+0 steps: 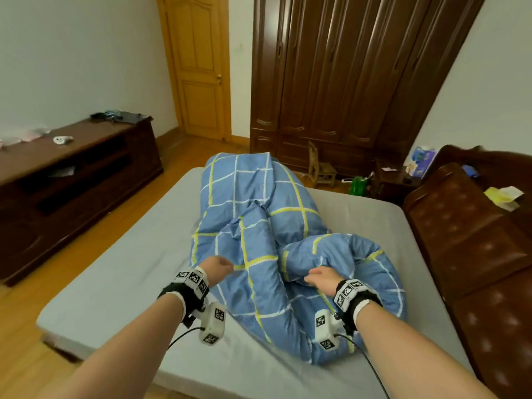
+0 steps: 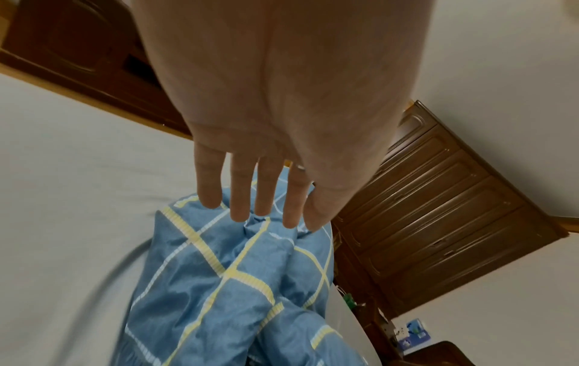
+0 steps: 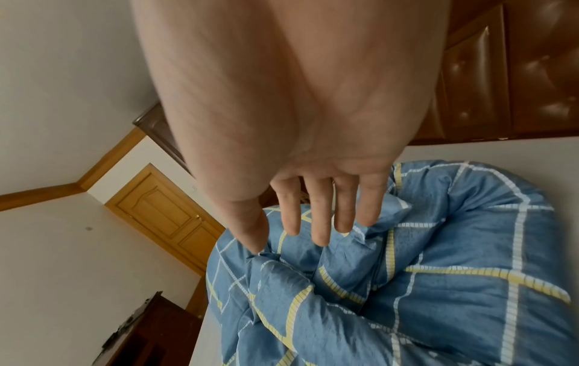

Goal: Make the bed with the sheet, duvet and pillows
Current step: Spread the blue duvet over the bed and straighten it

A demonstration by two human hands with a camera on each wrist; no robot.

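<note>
A dark wooden wardrobe fills the far wall, its panelled doors shut, with a yellow wooden door just to its left — also shut. Along the left wall runs a low dark cabinet; a small white object and a heap of dark items lie on its top. A small wooden chair stands in front of the wardrobe, a green object on the floor near it. To the right sits a brown buttoned leather headboard — yellow papers rest on it. The floor is light wood.
</note>
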